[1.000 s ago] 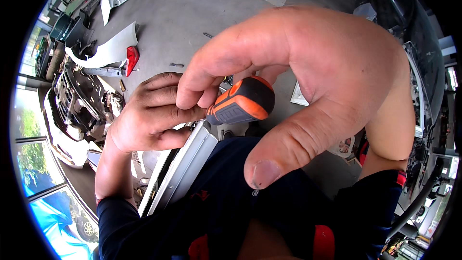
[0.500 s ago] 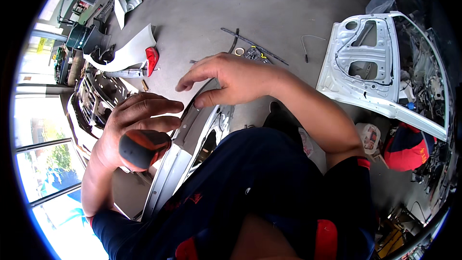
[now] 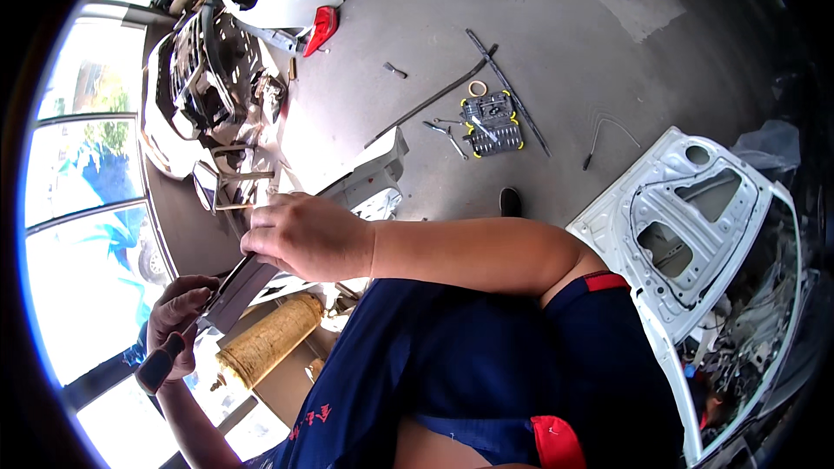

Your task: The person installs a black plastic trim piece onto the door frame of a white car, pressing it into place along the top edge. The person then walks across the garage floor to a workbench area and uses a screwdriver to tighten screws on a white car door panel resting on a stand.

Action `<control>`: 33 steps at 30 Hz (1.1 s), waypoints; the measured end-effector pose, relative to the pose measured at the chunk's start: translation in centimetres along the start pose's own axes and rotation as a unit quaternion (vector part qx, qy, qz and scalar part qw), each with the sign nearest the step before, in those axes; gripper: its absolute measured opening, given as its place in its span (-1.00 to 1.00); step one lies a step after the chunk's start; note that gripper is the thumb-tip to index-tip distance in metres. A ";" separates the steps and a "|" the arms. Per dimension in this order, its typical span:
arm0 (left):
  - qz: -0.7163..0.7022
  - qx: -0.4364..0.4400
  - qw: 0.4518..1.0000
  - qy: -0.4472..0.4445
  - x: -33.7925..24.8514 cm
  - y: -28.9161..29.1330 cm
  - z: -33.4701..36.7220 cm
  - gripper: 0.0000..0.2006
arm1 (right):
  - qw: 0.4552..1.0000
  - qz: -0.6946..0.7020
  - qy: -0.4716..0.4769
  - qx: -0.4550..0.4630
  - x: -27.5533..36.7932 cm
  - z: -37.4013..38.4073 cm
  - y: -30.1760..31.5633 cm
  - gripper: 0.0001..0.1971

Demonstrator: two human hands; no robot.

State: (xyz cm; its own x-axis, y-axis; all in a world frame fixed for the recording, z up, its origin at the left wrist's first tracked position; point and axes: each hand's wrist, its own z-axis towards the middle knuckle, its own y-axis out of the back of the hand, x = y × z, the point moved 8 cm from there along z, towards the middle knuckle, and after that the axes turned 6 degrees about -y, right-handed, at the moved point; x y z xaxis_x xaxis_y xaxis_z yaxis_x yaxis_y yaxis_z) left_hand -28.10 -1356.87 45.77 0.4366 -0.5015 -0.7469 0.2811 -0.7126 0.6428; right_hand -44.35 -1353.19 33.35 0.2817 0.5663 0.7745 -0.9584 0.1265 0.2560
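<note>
A pale grey car door (image 3: 347,181) stands on edge in front of me, slanting from the lower left to the upper middle. A dark strip (image 3: 233,276) runs along its upper edge. My right hand (image 3: 308,236) has its fingers bent over that edge, closed on it. At the door's near left end, my left hand (image 3: 178,317) is closed round a screwdriver (image 3: 159,363) with a dark and orange handle. Its shaft points up toward the dark strip; whether the tip touches it, I cannot tell.
A yellowish cylinder (image 3: 271,343) lies beside the door. An open tool case (image 3: 492,122), wrenches (image 3: 447,135) and long black strips (image 3: 512,95) lie on the floor. Bumper parts (image 3: 200,78) and a red tail light (image 3: 321,30) are far left; a white door shell (image 3: 686,217) is at right.
My view has swung left along the door. My right hand has come down from above the door onto its edge. My left hand has moved to the door's near end, with the screwdriver.
</note>
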 end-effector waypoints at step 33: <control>0.351 -0.601 0.694 0.185 -3.6 -7.3 -7.4 -0.63 | 0.916 0.208 0.051 0.339 -6.9 -1.1 0.0 -0.83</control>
State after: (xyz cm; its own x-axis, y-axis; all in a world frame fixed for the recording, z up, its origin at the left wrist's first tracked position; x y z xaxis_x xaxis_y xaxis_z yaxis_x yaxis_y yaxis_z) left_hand -25.36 -1346.22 45.04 0.9535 -0.1998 -0.2255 0.3007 0.6787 0.6701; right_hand -46.32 -1356.26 27.36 -0.1406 0.5279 0.8376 -0.7221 -0.6335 0.2780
